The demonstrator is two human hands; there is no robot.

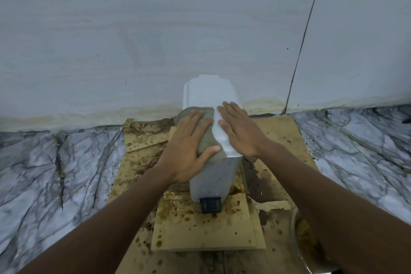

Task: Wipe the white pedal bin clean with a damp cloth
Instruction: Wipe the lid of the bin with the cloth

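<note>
Standing mid-frame on stained cardboard (200, 231) against the wall (155, 29), the bin (213, 176) is having its lid wiped. The left hand (186, 149) is pressing the cloth (208, 138) flat, and the right hand (240, 133) is lying open alongside, steadying. Next, I judge, the speckled front needs wiping.

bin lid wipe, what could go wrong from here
The cloth under the left hand looks grey already, so it may smear dirt across the white bin. The bin is narrow and stands on stacked stained cardboard; with the right hand only flat on the lid, a hard push might tip or slide it.
</note>
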